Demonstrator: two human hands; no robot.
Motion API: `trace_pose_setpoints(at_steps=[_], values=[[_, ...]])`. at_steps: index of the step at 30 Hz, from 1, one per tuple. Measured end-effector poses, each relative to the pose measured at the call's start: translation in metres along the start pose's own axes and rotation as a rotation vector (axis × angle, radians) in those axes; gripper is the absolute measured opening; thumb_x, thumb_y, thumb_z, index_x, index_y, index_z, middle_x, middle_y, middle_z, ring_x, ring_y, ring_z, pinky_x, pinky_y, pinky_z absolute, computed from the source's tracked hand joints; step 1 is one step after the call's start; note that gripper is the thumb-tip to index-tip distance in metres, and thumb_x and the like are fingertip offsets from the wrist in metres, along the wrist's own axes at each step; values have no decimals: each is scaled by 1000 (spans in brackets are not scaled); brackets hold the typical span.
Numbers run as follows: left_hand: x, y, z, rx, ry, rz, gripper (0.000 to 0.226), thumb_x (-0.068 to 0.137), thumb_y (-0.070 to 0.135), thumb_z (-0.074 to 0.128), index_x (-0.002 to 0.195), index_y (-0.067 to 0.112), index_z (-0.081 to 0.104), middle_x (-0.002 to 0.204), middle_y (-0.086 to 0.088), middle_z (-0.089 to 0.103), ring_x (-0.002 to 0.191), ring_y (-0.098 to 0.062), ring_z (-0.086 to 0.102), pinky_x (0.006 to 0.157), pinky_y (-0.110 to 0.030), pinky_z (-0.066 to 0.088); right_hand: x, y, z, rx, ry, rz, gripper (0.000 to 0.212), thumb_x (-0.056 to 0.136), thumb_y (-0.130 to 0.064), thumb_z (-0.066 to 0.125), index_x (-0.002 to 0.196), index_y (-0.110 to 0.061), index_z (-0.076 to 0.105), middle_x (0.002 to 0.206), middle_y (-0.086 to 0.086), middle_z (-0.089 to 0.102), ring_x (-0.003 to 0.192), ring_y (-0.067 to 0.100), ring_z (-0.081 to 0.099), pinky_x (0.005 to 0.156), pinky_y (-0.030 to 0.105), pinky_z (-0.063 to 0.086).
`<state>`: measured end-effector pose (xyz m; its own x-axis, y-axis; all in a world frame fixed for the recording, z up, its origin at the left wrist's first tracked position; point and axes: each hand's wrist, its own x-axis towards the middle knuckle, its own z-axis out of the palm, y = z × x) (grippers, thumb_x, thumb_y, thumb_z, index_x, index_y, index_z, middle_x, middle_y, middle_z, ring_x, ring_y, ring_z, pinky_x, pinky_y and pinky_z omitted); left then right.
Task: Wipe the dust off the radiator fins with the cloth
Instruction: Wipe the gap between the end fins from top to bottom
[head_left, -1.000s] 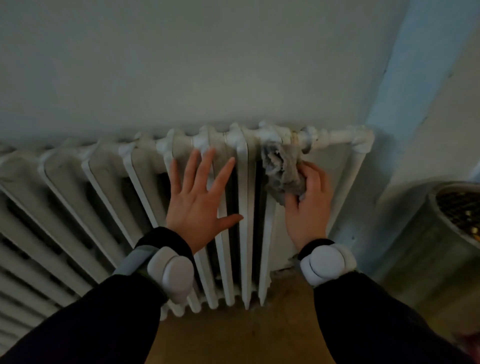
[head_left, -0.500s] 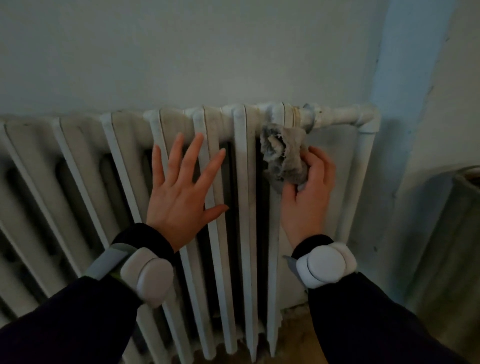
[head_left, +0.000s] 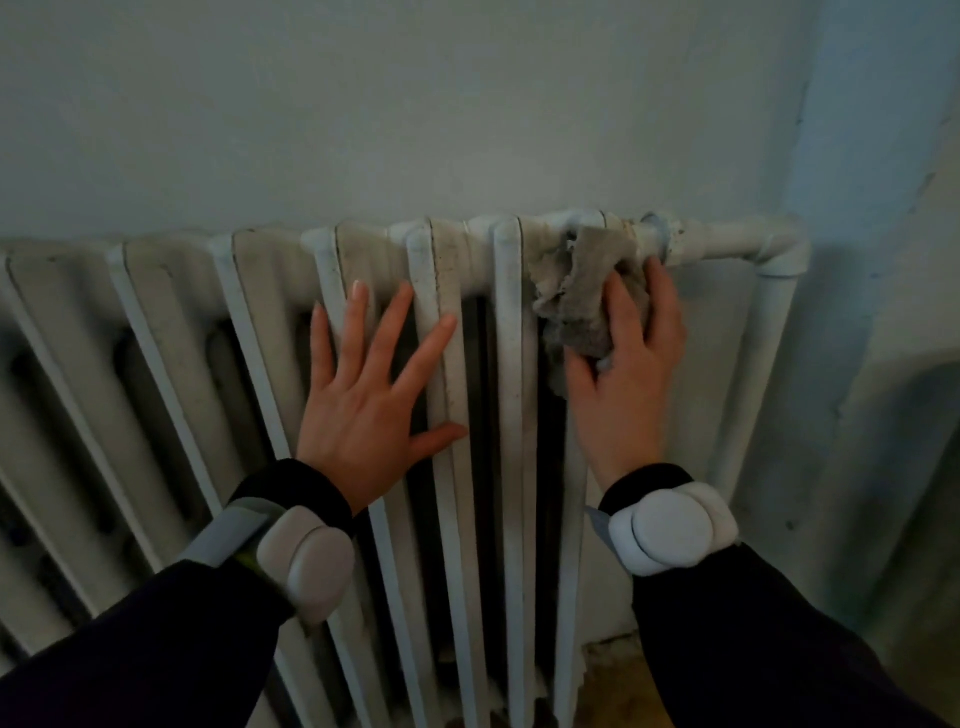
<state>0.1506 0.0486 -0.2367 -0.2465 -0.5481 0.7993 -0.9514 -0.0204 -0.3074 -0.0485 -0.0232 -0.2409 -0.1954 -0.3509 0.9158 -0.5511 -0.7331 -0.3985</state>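
Up close, a person's right hand (head_left: 628, 374) grips a crumpled grey cloth (head_left: 582, 296) against the upper end of a white ribbed radiator (head_left: 171, 322), on its rightmost section. The fingers (head_left: 621, 306) curl over the wad and the thumb is tucked at its lower edge, so the cloth is bunched between hand and metal. Its frayed upper edge touches the top of the radiator, just beside a discoloured joint (head_left: 652, 234). From that joint a white pipe (head_left: 727, 247) runs to the right, then turns downward at an elbow (head_left: 782, 254).

To the left of the cloth, the left hand (head_left: 363, 410) lies flat on the fins (head_left: 509, 322). Its fingers are straight and spread wide, the thumb points to the right, and it holds nothing. One upright fin stands between the two hands. Grey grime darkens the sides of the fins near the top, and the gaps between them are black.

Each wrist bears a pale, rounded device, the left (head_left: 306, 564) and the right (head_left: 670, 527), worn over dark sleeves (head_left: 753, 649) that reach in from the bottom edge. A plain pale wall (head_left: 415, 104) fills the upper half of the view behind the radiator. A patch of brownish floor (head_left: 613, 670) shows at the radiator's foot, beside the right sleeve. The far right edge is too dim to make out.
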Motion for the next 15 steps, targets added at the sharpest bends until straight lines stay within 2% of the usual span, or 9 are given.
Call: trace_pose_setpoints(at_steps=[3,6,8,10,15], values=[[0,-2,8,6,35,5,92,74,69,48,150,25,18,154,-17,15,142,-43,2,112,-60,-4,0,1,6,88,-27,38,61,81,-5,65,137,-16,44,149,16,27,138,30,29,113,34,25],[0,0,10,-3,78,-3,90,73,65,49,149,25,21,153,-16,18,142,-43,3,114,-58,-6,-4,3,14,120,18,33,56,83,-12,59,134,-24,39,146,11,25,136,30,32,113,37,30],[0,2,12,-10,100,-7,89,73,63,50,148,24,23,152,-16,19,142,-42,4,114,-56,-7,-7,4,19,145,50,33,50,83,-15,54,131,-23,40,144,13,27,134,29,33,113,37,31],[0,3,14,-21,113,-14,88,73,62,51,147,23,24,152,-15,19,142,-41,4,114,-56,-7,-10,5,22,161,68,42,47,83,-15,52,128,-22,41,143,14,29,133,29,34,112,34,30],[0,5,18,-24,154,-24,85,74,58,53,146,22,27,151,-15,20,141,-41,6,114,-58,-4,-15,9,25,180,98,8,44,79,-9,54,120,-22,44,137,4,24,129,33,36,111,25,30]])
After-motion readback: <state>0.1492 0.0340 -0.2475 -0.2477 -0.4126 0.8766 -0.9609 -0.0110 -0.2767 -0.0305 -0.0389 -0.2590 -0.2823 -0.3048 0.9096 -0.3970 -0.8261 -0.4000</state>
